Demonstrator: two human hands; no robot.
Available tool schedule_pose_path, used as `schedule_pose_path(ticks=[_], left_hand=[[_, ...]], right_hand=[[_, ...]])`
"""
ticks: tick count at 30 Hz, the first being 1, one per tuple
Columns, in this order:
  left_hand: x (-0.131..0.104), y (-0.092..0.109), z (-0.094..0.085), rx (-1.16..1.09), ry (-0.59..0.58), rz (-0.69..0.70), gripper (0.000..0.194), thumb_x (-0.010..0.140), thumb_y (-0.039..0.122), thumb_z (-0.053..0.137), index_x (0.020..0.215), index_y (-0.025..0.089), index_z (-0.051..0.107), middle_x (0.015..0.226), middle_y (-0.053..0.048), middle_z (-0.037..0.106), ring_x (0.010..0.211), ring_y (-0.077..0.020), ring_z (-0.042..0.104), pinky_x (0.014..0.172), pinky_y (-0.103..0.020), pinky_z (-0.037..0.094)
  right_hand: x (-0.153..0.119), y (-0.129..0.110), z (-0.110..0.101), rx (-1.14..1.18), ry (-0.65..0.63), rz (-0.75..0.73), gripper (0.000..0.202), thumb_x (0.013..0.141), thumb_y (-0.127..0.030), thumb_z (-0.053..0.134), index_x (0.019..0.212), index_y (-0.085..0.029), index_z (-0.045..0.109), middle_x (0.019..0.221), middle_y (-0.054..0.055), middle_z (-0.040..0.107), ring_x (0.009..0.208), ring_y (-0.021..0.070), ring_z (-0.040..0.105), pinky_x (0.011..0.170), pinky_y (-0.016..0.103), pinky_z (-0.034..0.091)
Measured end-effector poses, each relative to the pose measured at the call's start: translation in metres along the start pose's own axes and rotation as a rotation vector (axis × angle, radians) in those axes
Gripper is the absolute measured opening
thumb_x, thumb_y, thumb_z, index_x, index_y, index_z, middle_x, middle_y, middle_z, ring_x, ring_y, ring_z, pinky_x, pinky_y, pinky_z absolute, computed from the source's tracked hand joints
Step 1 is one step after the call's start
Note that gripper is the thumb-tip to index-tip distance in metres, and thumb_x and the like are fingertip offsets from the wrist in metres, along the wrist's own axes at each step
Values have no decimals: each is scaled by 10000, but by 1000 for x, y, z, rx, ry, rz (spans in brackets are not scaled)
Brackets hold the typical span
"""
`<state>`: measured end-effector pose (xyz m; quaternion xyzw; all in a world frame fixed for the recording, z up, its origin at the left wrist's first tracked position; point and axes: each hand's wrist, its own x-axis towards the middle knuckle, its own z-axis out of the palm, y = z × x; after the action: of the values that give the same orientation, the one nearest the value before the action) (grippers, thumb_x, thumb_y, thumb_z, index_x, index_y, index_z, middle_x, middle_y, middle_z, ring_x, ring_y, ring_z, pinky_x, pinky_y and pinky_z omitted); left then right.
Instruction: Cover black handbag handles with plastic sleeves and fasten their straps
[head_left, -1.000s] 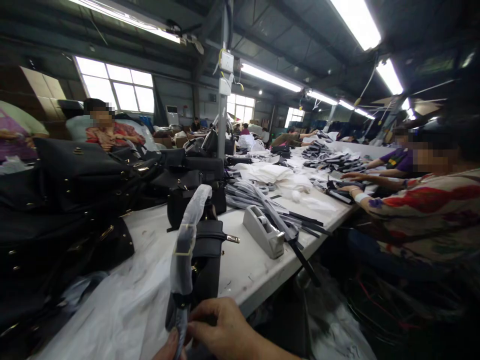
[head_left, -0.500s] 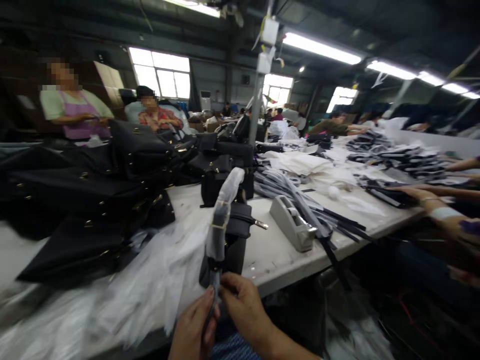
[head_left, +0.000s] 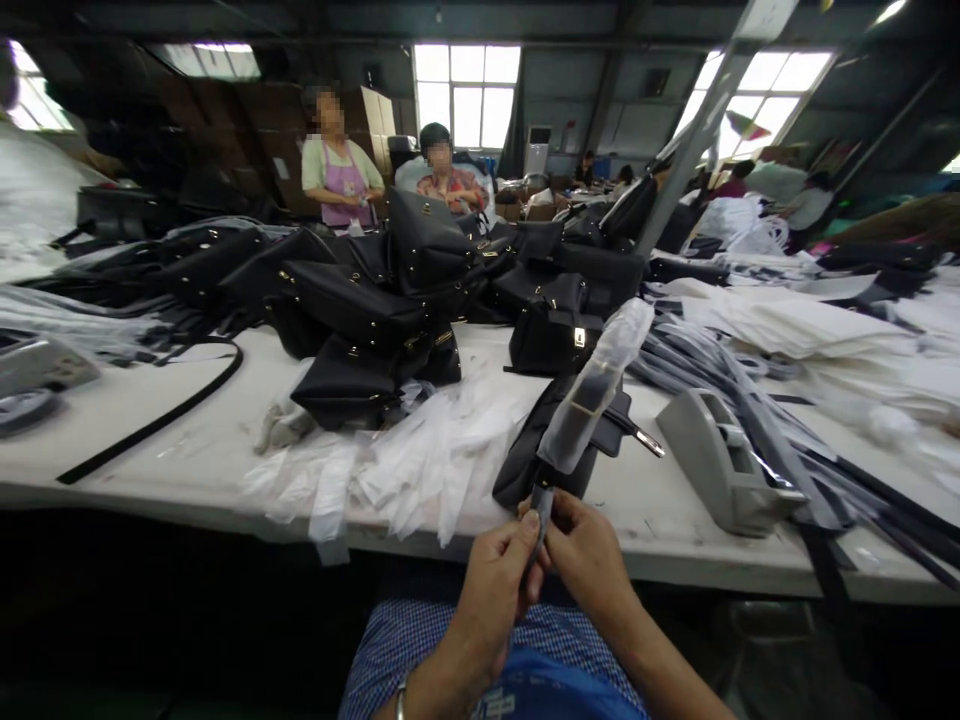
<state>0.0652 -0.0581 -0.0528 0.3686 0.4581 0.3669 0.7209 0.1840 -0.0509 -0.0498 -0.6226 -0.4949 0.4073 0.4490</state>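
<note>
A black handbag [head_left: 521, 450] lies at the table's front edge, close to my body. Its strap [head_left: 581, 415] stands up from the bag, with a clear plastic sleeve around its upper part. My left hand [head_left: 495, 565] is closed, thumb and fingers pinching the strap's lower end. Against the other side of that same end presses my right hand [head_left: 589, 550], its fingers also closed. Their grip hides part of the lower end. A metal-tipped black tab [head_left: 637, 430] sticks out to the right of the bag.
On the right stands a grey tape dispenser [head_left: 720, 460], beside a bundle of wrapped straps [head_left: 697, 360]. Thin plastic sleeves [head_left: 442, 450] lie left of the handbag. Behind them is a pile of black bags [head_left: 360, 310]. Two people [head_left: 341, 180] are across the table.
The view has swung left, so the table's left part now shows and the co-worker's arms at right are gone. Both hands keep their pinch on the strap.
</note>
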Motion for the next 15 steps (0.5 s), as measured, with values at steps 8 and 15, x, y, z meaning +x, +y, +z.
schedule_pose_path(ticks=[8, 15], left_hand=[[4, -11, -5, 27, 35, 129, 579, 830, 709, 543, 663, 154, 563, 418, 59, 409, 365, -52, 277, 369, -184, 175], [-2, -19, -6, -127, -41, 114, 706, 896, 766, 290, 715, 149, 583, 497, 32, 454, 406, -61, 331, 410, -185, 222]], right_hand=[[-7, 1, -17, 629, -462, 214, 436, 904, -520, 629, 1178, -193, 717, 1199, 117, 692, 945, 231, 645, 814, 340, 502], [-13, -6, -5, 735, -532, 231, 514, 835, -558, 702, 1192, -190, 658, 1103, 120, 702, 609, 155, 641, 607, 309, 539]])
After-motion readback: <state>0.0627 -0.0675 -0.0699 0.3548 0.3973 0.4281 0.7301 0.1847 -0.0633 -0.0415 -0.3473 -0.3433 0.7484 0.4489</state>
